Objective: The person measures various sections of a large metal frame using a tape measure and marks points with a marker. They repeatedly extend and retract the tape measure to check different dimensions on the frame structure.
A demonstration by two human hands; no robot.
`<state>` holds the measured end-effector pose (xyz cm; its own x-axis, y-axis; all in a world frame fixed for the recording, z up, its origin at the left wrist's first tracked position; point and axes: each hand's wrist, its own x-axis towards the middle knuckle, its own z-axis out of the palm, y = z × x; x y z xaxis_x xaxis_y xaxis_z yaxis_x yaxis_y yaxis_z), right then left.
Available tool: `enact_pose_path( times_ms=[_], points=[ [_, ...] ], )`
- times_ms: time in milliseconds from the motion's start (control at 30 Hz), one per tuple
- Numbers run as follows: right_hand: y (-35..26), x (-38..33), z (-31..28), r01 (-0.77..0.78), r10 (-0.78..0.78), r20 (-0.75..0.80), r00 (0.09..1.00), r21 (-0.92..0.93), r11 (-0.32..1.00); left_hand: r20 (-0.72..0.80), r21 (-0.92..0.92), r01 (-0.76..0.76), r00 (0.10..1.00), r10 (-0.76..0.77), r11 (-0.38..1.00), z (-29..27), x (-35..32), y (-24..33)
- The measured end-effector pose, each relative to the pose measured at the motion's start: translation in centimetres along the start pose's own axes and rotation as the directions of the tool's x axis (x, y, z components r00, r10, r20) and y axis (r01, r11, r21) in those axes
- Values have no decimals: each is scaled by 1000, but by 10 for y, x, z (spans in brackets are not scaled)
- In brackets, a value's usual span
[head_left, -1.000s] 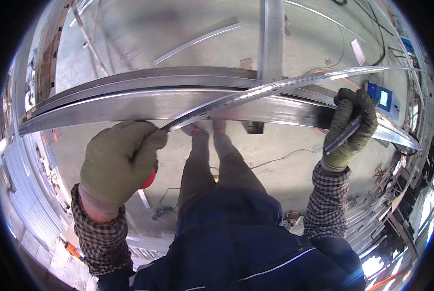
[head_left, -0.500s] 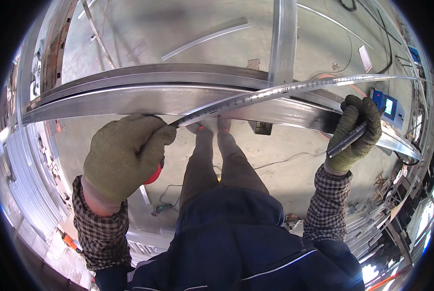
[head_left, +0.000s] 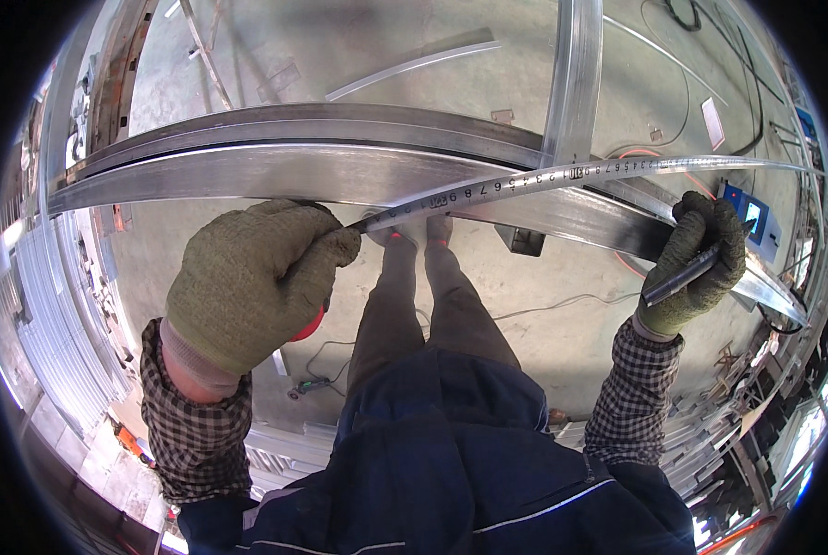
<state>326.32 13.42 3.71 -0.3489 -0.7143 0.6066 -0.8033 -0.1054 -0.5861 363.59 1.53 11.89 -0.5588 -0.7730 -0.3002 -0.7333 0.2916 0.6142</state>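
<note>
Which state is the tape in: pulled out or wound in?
Pulled out: the tape shows a long marked strip, running from the left hand, across the beam in view, toward the picture's right edge.

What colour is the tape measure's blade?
The blade is silvery with dark markings, best seen in the head view.

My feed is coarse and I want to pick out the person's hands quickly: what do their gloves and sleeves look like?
The left glove is olive-green knit with a paler cuff. The right glove is similar, but its fingers look darker. The left sleeve and right sleeve are dark-and-light checked, with navy cloth higher up.
</note>
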Motion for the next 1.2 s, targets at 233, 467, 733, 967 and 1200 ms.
enact_pose_path(
  times_ms=[233,467,733,967,1200],
  points=[
    [0,1,1,19,-19,-8,1000,2,1000,22,-29,27,999,-27,999,-2,0,0],
    [-1,0,2,2,-1,-20,1000,20,1000,2,-76,28,1000,-28,997,1,0,0],
    [0,-1,1,-28,29,-15,999,29,999,47,-66,90,995,-87,994,-2,0,4],
    [2,-3,2,-27,30,-48,998,61,998,19,-37,32,999,-31,999,1,0,1],
    [8,-8,4,-17,22,-90,996,52,998,43,-89,95,995,-92,991,-2,-2,5]
  ],
)
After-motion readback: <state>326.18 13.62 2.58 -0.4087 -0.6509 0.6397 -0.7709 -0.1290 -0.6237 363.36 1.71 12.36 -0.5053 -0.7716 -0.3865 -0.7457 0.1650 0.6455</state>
